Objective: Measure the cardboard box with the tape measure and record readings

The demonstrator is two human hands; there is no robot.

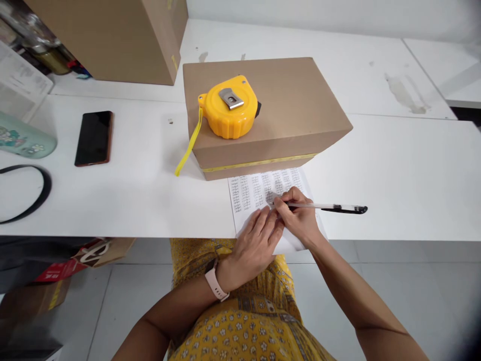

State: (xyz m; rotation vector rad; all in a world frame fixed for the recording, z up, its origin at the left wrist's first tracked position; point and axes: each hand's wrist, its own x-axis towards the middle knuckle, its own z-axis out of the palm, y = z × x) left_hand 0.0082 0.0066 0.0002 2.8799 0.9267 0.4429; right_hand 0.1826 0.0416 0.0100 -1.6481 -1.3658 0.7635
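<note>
On the white table (394, 170), a phone (93, 139) lies well left of the left hand (257, 243), a tape measure (230, 111) beyond it on the box (289, 95). That hand rests flat on the paper (259, 186), fingers nearly together; just beside, the right hand (298, 215) pinches a pen (334, 207) over it.
</note>
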